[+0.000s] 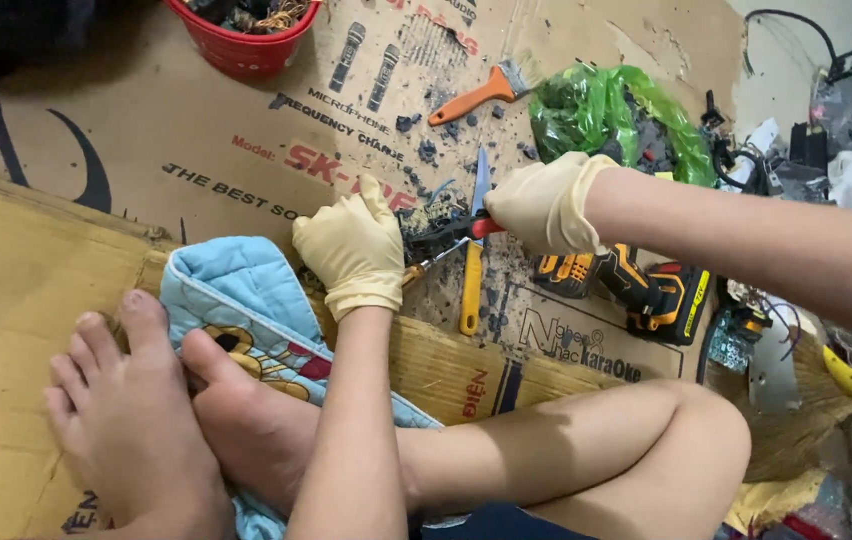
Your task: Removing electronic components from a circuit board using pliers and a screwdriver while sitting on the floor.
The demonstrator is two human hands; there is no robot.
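My left hand [354,248], in a cream rubber glove, presses down on a small dark part [424,232] on the cardboard floor. My right hand [544,203], gloved the same way, grips red-handled pliers [466,229] whose jaws bite that dark part. A yellow-handled screwdriver [472,270] lies just below the two hands, with its blue blade pointing away from me. My crossed bare legs and feet fill the lower part of the view.
A red basket [246,42] of scrap stands at the top. An orange-handled brush [478,94] and a green plastic bag [618,112] lie beyond my hands. A yellow-black power drill [636,285] lies to the right, a blue quilted cushion [236,300] under my feet. Dark debris is scattered about.
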